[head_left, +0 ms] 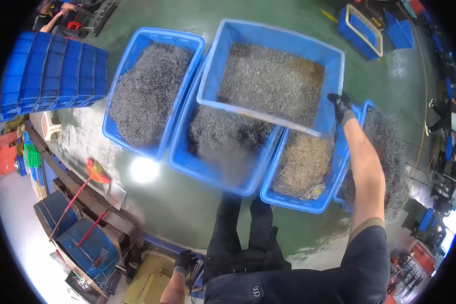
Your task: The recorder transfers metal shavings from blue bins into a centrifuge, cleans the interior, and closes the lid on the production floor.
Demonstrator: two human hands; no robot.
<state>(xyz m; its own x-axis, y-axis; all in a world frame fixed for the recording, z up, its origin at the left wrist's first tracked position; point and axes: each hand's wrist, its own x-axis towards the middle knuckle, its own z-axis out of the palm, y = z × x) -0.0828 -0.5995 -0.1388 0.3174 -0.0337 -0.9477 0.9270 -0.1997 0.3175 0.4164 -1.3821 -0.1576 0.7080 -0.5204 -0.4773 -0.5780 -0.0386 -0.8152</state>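
My right hand [342,105], in a black glove, grips the right rim of a blue plastic bin [210,83]. Grey and brownish small metal pieces [273,81] lie in this bin, which sits over the other bins and partly covers them. Below it, a blue bin [202,169] holds a heap of grey metal pieces [228,131], with a blur of dust or falling bits at its near end. My left hand [186,261], also gloved, is down at the lower left beside a yellowish metal housing [154,278]; its dark fingers are too indistinct to read.
On the left stands another filled blue bin [159,149]; on the right, one with tan bits [301,202] and a heaped grey pile [380,152]. Stacked blue crates [55,71], blue drums [88,248] and a red-handled net [97,171] stand left. Other people are at the edges.
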